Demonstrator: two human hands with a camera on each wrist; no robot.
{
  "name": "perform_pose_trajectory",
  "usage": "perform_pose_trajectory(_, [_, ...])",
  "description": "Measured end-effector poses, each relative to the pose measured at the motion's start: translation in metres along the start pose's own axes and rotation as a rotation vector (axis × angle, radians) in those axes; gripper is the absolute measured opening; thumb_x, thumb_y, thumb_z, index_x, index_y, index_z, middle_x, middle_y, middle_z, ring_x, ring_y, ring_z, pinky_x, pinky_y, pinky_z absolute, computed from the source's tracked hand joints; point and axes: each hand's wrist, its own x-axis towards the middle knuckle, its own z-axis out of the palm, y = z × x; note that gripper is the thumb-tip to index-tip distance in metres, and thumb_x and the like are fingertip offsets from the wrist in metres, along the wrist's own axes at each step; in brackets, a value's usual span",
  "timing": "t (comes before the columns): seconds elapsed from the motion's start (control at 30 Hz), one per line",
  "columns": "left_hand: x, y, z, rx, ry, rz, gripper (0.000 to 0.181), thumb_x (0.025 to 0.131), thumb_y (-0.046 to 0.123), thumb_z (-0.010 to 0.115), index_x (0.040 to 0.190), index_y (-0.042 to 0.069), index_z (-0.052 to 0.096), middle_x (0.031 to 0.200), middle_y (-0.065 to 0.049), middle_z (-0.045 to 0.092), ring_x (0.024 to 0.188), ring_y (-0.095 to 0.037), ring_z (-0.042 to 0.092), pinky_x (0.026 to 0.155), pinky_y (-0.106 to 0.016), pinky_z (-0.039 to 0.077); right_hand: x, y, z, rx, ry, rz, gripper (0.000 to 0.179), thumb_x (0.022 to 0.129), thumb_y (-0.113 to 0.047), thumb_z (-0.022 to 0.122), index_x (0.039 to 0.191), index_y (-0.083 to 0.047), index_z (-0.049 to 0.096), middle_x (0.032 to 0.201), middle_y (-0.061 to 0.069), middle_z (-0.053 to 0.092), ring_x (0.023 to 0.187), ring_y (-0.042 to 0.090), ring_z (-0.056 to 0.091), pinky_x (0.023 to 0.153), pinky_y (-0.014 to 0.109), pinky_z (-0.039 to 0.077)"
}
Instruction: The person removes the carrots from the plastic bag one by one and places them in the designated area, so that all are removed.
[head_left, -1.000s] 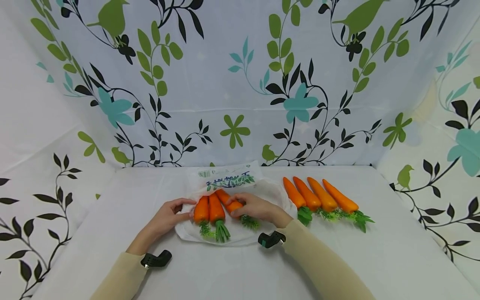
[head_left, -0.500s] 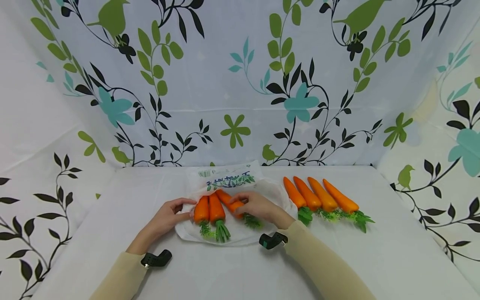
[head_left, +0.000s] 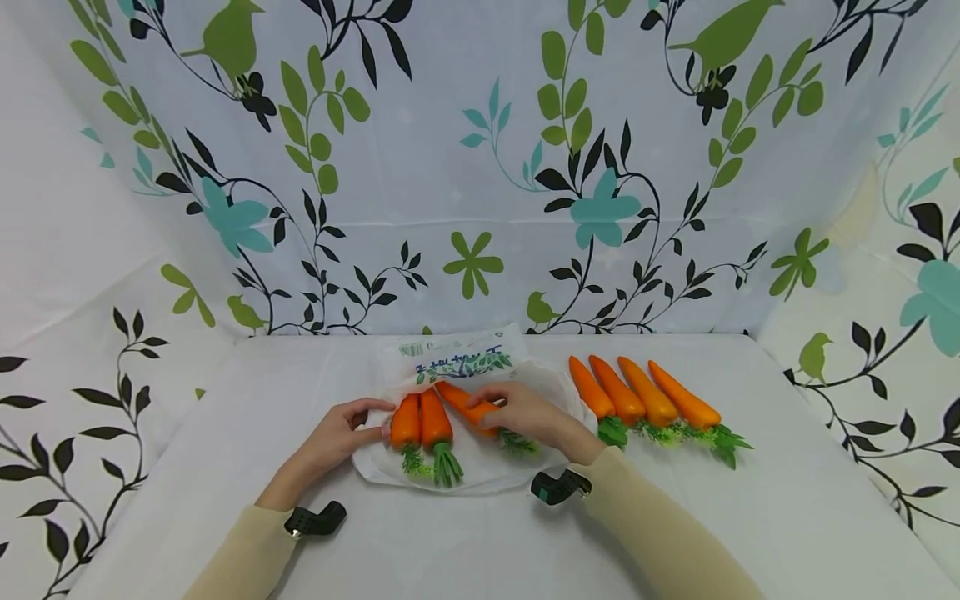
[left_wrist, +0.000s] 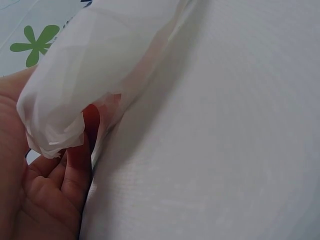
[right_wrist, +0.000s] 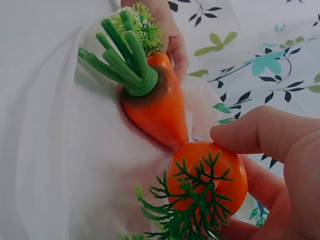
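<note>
A white plastic bag (head_left: 491, 478) lies on the table with its printed end at the back. Two orange carrots with green tops, the left carrot (head_left: 405, 422) and the middle carrot (head_left: 435, 421), lie side by side, their tips under the bag's film. My right hand (head_left: 527, 414) grips a third carrot (right_wrist: 212, 180) by its thick end, thumb on one side and fingers on the other. This carrot slants, its tip near the film and its frilly top toward me. At the bag's left edge my left hand (head_left: 337, 433) pinches the film (left_wrist: 55, 120), beside the left carrot.
Right of the bag several more carrots (head_left: 648, 392) lie in a slanting row, leafy ends toward me. A white cloth covers the table (head_left: 420, 550). A leaf-and-bird patterned curtain (head_left: 480, 167) hangs behind and at the sides.
My right hand has moved slightly right with the third carrot, whose leafy end has swung away from the other two. My left hand stays at the bag's edge.
</note>
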Motion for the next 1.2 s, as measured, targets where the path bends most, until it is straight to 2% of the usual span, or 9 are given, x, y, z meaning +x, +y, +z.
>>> perform_pose_trajectory(0.17, [0.000, -0.001, 0.000, 0.008, 0.004, -0.006, 0.038, 0.087, 0.023, 0.079, 0.122, 0.010, 0.069, 0.130, -0.011, 0.061, 0.105, -0.026, 0.050, 0.092, -0.029, 0.040, -0.007, -0.004, -0.005, 0.005, 0.005, -0.014, 0.028, 0.084, -0.012, 0.070, 0.112, -0.016, 0.073, 0.119, 0.001, 0.063, 0.095, 0.024, 0.055, 0.078, 0.032, 0.050])
perform_pose_trajectory(0.3, [0.000, -0.001, 0.000, 0.012, 0.008, -0.012, 0.038, 0.087, 0.023, 0.079, 0.121, 0.010, 0.069, 0.127, -0.011, 0.061, 0.099, -0.027, 0.048, 0.084, -0.030, 0.039, -0.013, -0.004, -0.009, -0.006, 0.002, -0.027, 0.027, 0.084, -0.013, 0.069, 0.111, -0.017, 0.073, 0.118, 0.000, 0.063, 0.096, 0.023, 0.055, 0.079, 0.033, 0.050])
perform_pose_trajectory(0.53, [0.000, 0.001, -0.001, -0.017, 0.001, -0.009, 0.039, 0.086, 0.021, 0.079, 0.122, 0.009, 0.069, 0.124, -0.012, 0.061, 0.095, -0.026, 0.047, 0.078, -0.029, 0.037, -0.027, -0.002, -0.018, -0.019, 0.010, -0.033, 0.026, 0.086, -0.013, 0.068, 0.111, -0.019, 0.073, 0.115, -0.001, 0.064, 0.100, 0.023, 0.054, 0.084, 0.034, 0.049])
perform_pose_trajectory(0.67, [0.000, 0.000, -0.001, -0.019, 0.002, -0.016, 0.039, 0.087, 0.021, 0.079, 0.122, 0.009, 0.068, 0.129, -0.010, 0.060, 0.101, -0.025, 0.047, 0.086, -0.029, 0.039, -0.036, 0.001, -0.023, -0.032, 0.019, -0.030, 0.025, 0.087, -0.011, 0.067, 0.111, -0.017, 0.073, 0.112, 0.000, 0.063, 0.101, 0.024, 0.053, 0.085, 0.035, 0.048])
perform_pose_trajectory(0.83, [-0.001, 0.000, 0.000, -0.035, 0.003, -0.018, 0.039, 0.088, 0.018, 0.078, 0.124, 0.009, 0.067, 0.133, -0.011, 0.059, 0.108, -0.027, 0.048, 0.097, -0.040, 0.039, -0.048, 0.005, -0.029, -0.046, 0.033, -0.015, 0.024, 0.087, -0.011, 0.067, 0.109, -0.019, 0.073, 0.112, 0.000, 0.062, 0.103, 0.024, 0.051, 0.087, 0.037, 0.045])
perform_pose_trajectory(0.93, [-0.001, 0.000, 0.001, -0.043, 0.005, -0.019, 0.039, 0.088, 0.016, 0.077, 0.124, 0.008, 0.067, 0.134, -0.012, 0.058, 0.110, -0.028, 0.048, 0.101, -0.045, 0.038, -0.055, 0.008, -0.033, -0.057, 0.038, -0.012, 0.023, 0.087, -0.012, 0.068, 0.109, -0.019, 0.073, 0.113, 0.001, 0.062, 0.104, 0.024, 0.050, 0.087, 0.037, 0.045])
perform_pose_trajectory(1.2, [-0.002, 0.001, 0.000, -0.028, 0.007, -0.021, 0.038, 0.087, 0.021, 0.078, 0.122, 0.010, 0.068, 0.134, -0.011, 0.059, 0.116, -0.027, 0.049, 0.105, -0.048, 0.035, -0.076, 0.008, -0.045, -0.063, 0.051, 0.002, 0.022, 0.089, -0.015, 0.069, 0.110, -0.020, 0.072, 0.116, 0.001, 0.062, 0.107, 0.025, 0.050, 0.086, 0.037, 0.046])
